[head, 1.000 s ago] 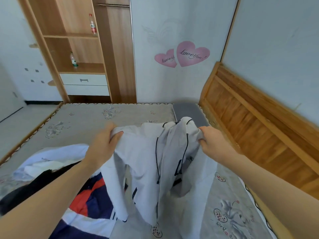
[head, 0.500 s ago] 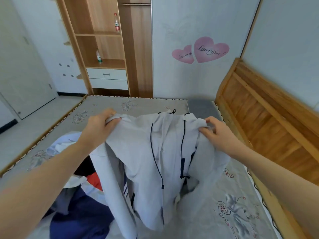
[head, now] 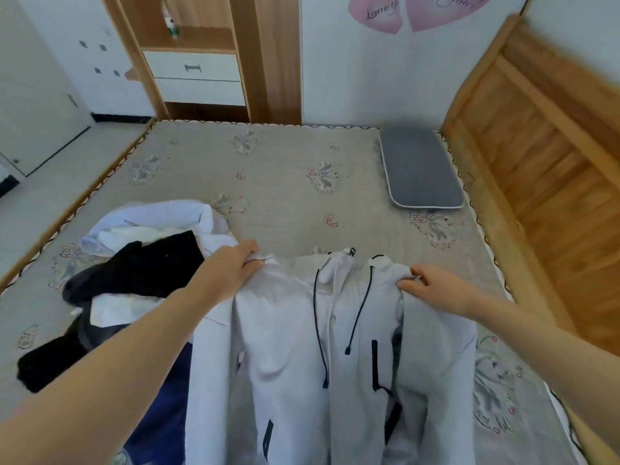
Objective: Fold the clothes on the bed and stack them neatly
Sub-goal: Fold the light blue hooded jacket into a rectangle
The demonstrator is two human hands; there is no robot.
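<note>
Lengthwise, the white hooded jacket (head: pixel 295 364) runs back toward the person, left hand (head: pixel 231 273) and right hand (head: pixel 436 290) pinching its shoulders.

My bed (head: pixel 288 169) carries the white jacket (head: pixel 295 347) under my fingers, clothes pile (head: pixel 134 270) leftward, grey cushion (head: pixel 421 169) beyond.

grey cushion (head: pixel 423 169) flat by wood headboard (head: pixel 543 135) | wood wardrobe (head: pixel 268 58) w/ 2 white drawers (head: pixel 196 77) | bottle (head: pixel 169 23) on shelf | pink heart stickers (head: pixel 416 10) on wall | white door (head: pixel 33 95) far left
</note>
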